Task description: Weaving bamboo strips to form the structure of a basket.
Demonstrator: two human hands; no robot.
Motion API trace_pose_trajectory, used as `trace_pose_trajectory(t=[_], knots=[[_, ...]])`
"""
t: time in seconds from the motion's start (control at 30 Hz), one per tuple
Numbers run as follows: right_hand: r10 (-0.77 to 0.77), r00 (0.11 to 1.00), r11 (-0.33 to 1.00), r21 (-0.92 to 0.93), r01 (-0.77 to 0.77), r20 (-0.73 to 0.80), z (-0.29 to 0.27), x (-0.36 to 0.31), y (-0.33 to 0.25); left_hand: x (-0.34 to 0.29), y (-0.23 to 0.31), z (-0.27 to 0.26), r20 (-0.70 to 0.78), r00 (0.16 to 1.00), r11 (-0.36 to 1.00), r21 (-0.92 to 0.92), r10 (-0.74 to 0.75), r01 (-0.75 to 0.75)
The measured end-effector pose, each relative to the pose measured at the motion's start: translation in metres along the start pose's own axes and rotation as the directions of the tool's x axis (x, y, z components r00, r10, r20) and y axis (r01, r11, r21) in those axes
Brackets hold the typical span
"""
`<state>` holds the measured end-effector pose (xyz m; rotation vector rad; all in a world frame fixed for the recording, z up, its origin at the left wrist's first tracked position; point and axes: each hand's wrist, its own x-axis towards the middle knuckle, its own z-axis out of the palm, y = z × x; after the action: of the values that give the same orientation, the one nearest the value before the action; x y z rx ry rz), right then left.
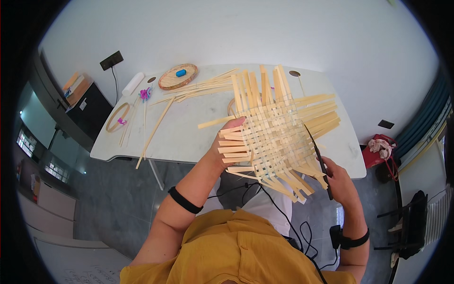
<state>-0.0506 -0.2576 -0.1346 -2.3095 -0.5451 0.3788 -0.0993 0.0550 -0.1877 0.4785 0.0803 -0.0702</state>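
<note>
A woven mat of pale bamboo strips [274, 137] is held up in front of me, tilted. Its strip ends stick out on every side, long at the top and right, shorter at the left. My left hand [226, 139] grips the mat's left edge, the thumb on its face and the other fingers mostly hidden behind. In my right hand [339, 180] are black scissors [320, 158], their long thin blade lying along the mat's right edge. The strips partly cover how the fingers sit in the handles.
The white table [198, 120] bears loose bamboo strips [203, 87], a round woven tray [165, 81] with a blue object [180, 73] in it, a bamboo hoop [111, 124], a purple flower-like piece [145, 93] and a white roll [133, 84]. Black cables [276, 196] hang over my lap.
</note>
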Motion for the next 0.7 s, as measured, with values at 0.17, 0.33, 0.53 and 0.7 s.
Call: trace_pose_trajectory(t=[0.17, 0.33, 0.53, 0.7], knots=[[0.051, 0.998, 0.989, 0.134, -0.055, 0.036, 0.001, -0.001, 0.001, 0.01, 0.001, -0.015, 0.086, 0.996, 0.999, -0.032, -0.017, 0.02], [0.057, 0.998, 0.982, 0.179, -0.063, 0.035, 0.004, -0.001, 0.011, 0.015, 0.001, -0.014, 0.117, 0.991, 0.995, -0.061, -0.071, 0.079], [0.085, 0.995, 0.973, 0.212, -0.094, 0.053, 0.003, 0.001, 0.009, 0.02, -0.003, -0.016, 0.165, 0.985, 0.994, -0.083, -0.054, 0.068], [0.134, 0.984, 0.961, 0.227, -0.157, 0.114, -0.001, 0.004, 0.008, 0.02, -0.001, -0.011, 0.149, 0.982, 0.989, -0.073, -0.119, 0.131]])
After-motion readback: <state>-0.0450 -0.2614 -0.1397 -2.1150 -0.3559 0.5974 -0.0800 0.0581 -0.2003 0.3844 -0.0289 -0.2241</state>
